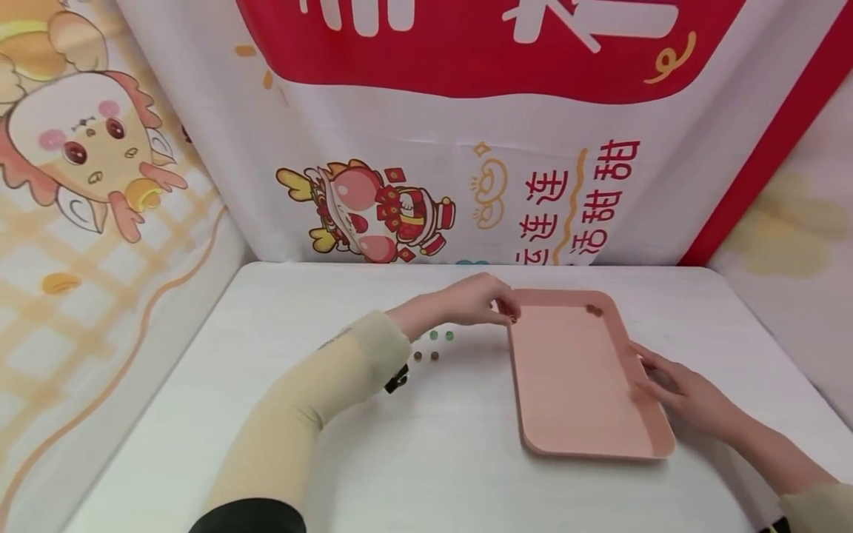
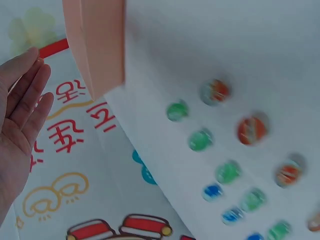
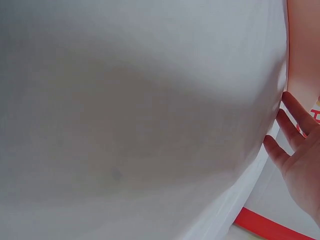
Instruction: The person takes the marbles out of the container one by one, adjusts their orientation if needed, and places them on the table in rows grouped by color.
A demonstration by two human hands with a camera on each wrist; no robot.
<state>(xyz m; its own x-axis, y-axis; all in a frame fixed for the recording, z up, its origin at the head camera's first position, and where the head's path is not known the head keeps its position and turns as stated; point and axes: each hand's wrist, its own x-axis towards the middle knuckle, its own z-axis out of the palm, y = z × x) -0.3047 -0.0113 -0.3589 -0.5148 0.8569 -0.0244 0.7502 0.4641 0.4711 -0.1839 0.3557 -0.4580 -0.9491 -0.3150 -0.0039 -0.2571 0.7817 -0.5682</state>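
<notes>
My left hand (image 1: 476, 300) is at the far left corner of a shallow pink tray (image 1: 580, 385), pinching a small reddish marble (image 1: 513, 319) between thumb and fingertips; the fingers hide most of it. My right hand (image 1: 693, 396) grips the tray's right rim, thumb over the edge and the other fingers along the outside wall, as the right wrist view shows of the fingertips (image 3: 286, 100). Two brownish marbles (image 1: 594, 309) lie inside the tray near its far right corner. Left of the tray are green marbles (image 1: 441, 335) and brownish ones (image 1: 426, 356), partly hidden behind my left sleeve.
Rows of glass marbles show in the left wrist view: orange-red (image 2: 252, 129), green (image 2: 228, 172) and blue (image 2: 212, 192). Everything stands on a white-covered table (image 1: 426, 459). A printed cloth (image 1: 413, 126) hangs along the far edge, with patterned cloths at both sides.
</notes>
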